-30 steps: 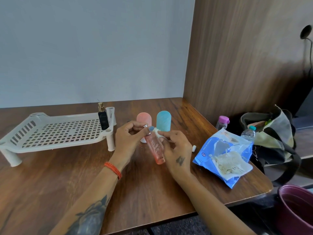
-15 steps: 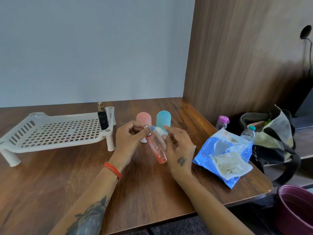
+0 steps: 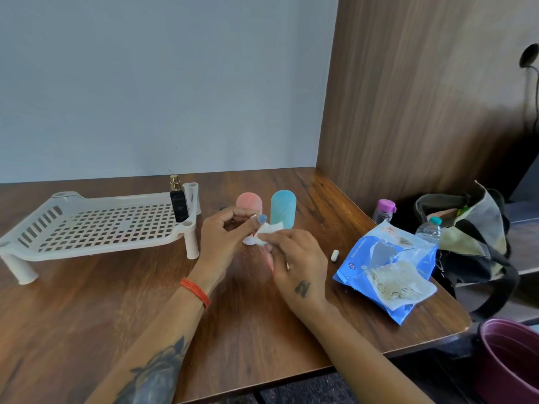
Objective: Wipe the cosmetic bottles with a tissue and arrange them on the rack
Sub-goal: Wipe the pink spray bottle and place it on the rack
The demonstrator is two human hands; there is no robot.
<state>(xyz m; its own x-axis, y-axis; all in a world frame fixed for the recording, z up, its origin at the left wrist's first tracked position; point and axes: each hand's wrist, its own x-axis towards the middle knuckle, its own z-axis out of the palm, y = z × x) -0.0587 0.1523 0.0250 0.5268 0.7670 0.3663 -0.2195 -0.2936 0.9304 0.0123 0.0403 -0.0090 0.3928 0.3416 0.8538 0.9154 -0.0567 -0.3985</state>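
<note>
My left hand [image 3: 223, 242] pinches the top end of a slim pink clear bottle [image 3: 269, 261], most of it hidden behind my right hand [image 3: 297, 259]. My right hand presses a white tissue [image 3: 268, 232] round the bottle's upper part. Behind the hands stand a pink rounded bottle [image 3: 248, 201] and a light blue rounded bottle [image 3: 283, 208]. A white slotted rack [image 3: 96, 228] stands on the table at the left. A black perfume bottle with a gold top [image 3: 178, 201] stands upright at the rack's right end.
A small white cap [image 3: 335, 255] lies on the wooden table [image 3: 87, 310] right of my hands. A blue tissue packet [image 3: 388, 266] lies open near the right edge. Beyond it are a pink-lidded bottle [image 3: 384, 210], a water bottle [image 3: 428, 230], a bag [image 3: 472, 228] and a maroon bin [image 3: 510, 357].
My right hand has slid the tissue up along the pink clear bottle toward its top and now covers most of the bottle. My left hand has kept its grip.
</note>
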